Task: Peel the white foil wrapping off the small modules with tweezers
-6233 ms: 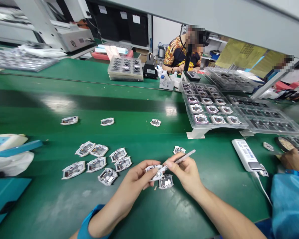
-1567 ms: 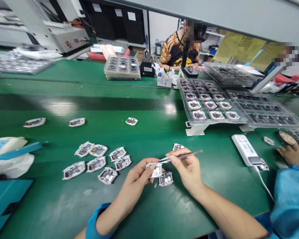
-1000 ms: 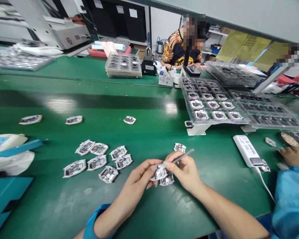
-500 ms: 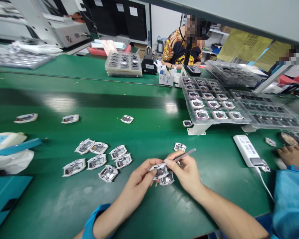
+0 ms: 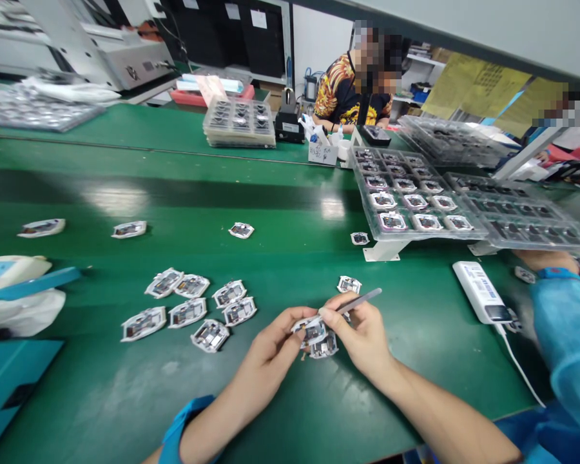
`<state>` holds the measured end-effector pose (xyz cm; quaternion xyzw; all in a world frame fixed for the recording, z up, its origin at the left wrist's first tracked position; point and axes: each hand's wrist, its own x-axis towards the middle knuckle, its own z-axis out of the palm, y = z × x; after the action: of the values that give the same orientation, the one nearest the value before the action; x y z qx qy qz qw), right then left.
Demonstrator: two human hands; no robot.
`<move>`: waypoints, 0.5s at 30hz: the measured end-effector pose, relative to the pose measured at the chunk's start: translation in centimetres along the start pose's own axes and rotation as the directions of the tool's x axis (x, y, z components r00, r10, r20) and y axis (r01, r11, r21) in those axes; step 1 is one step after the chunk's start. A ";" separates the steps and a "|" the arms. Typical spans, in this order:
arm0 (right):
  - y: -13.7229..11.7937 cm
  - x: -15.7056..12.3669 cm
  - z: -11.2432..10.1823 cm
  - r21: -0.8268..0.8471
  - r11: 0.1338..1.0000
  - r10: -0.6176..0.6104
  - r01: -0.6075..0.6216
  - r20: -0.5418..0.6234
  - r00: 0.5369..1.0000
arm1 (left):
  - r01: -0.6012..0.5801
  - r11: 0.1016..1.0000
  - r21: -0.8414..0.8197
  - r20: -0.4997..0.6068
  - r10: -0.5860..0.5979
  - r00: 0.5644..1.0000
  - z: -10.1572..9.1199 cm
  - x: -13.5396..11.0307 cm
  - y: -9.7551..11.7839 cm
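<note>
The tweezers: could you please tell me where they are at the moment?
In the head view, the tweezers sit in the right hand, lower centre, tips toward the module held in the left hand.

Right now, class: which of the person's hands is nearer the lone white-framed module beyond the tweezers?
Right hand: just below the module. The left hand lies further off, down and left.

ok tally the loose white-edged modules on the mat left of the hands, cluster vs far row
cluster modules: 7
far row modules: 3
total: 10
</note>
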<state>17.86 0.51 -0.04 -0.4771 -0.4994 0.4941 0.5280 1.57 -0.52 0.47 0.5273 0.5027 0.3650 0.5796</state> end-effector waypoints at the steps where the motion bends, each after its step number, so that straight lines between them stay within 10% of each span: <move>1: 0.1 0.1 0.0 0.018 1.000 0.018 -0.018 -0.001 1.000 | 0.000 1.000 0.001 0.002 0.000 1.000 0.0 0.0 0.0; 15: 0.3 0.4 0.0 0.204 0.977 0.058 -0.062 0.027 0.998 | 0.109 0.989 -0.096 0.078 -0.101 0.992 -0.4 -0.3 1.0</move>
<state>17.81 0.90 -0.27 -0.4299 -0.4370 0.5635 0.5538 1.19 -0.50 1.58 0.4832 0.4894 0.3394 0.6418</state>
